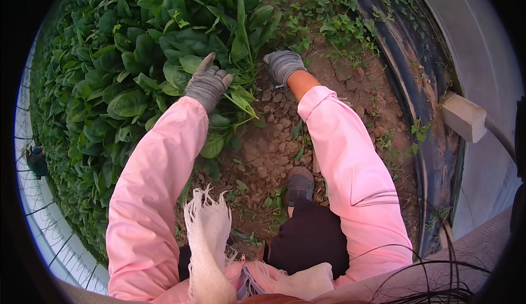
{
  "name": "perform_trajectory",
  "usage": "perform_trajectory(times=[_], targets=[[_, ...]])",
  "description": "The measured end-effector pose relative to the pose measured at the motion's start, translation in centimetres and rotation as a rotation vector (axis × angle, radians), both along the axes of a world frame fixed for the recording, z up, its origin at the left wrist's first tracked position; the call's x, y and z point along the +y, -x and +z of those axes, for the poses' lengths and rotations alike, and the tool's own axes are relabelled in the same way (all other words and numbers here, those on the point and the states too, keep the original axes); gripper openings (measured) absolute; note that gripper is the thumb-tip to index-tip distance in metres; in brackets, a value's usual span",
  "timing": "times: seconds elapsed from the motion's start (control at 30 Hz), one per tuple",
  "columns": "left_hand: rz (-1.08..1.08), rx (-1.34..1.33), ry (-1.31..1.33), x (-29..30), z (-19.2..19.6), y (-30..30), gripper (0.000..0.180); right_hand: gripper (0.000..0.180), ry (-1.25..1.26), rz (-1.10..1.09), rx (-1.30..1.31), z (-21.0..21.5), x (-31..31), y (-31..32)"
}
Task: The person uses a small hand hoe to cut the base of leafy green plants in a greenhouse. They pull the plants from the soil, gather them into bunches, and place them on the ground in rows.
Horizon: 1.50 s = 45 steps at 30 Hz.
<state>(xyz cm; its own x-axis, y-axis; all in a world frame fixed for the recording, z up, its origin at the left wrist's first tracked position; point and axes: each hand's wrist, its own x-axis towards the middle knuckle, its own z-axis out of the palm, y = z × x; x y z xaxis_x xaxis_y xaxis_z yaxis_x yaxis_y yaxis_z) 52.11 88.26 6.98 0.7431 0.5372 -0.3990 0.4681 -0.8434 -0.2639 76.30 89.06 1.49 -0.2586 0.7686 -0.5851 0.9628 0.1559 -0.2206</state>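
My left hand (208,82), in a grey knit glove, lies over spinach leaves with its index finger stretched forward and the other fingers apart and partly bent. Beside its fingertips, a bunch of cut or pulled spinach (241,100) shows pale green stems that point toward the bare soil. My right hand (285,66), gloved the same way, is closed at the edge of the spinach bed (129,104), just right of upright spinach stems (246,46). A tiny pale glint shows under that hand; what its fingers hold is hidden.
Cloddy brown soil (274,134) runs between the bed and black plastic sheeting (402,68) on the right. Low weeds (339,24) grow at the far right. A pale block (463,117) sits on the sheeting's edge. My shoe (300,183) stands on the soil. Another person (37,160) is far left.
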Motion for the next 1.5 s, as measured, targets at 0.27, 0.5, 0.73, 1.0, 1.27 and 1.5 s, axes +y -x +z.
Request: perform_trajectory(times=[0.27, 0.5, 0.73, 1.0, 1.27, 1.5], targets=[[0.027, -0.019, 0.017, 0.2, -0.3, 0.3, 0.036, 0.038, -0.010, -0.671, 0.637, 0.5, -1.7, -4.1], [0.058, -0.098, 0.053, 0.6, 0.0, 0.7, 0.040, 0.053, 0.175, -0.929, 0.934, -3.4, -5.9, -2.5], [0.046, -0.209, 0.070, 0.9, 0.6, 1.3, 0.056, 0.061, -0.023, -1.079, 1.168, -5.5, -7.0, 3.6], [-0.014, -0.432, 0.092, 1.7, 0.5, 3.7, 0.065, 0.091, 0.472, -1.180, 1.663, -3.1, -6.0, 3.8], [0.016, -0.860, 0.066, 1.1, 1.9, 4.4, 0.057, 0.096, 0.404, -0.974, 1.841, 1.4, -5.7, 0.9], [0.035, -0.910, -0.105, 0.9, 0.7, 5.7, 0.062, 0.092, 0.466, -0.950, 1.794, 1.5, -5.4, 2.6]])
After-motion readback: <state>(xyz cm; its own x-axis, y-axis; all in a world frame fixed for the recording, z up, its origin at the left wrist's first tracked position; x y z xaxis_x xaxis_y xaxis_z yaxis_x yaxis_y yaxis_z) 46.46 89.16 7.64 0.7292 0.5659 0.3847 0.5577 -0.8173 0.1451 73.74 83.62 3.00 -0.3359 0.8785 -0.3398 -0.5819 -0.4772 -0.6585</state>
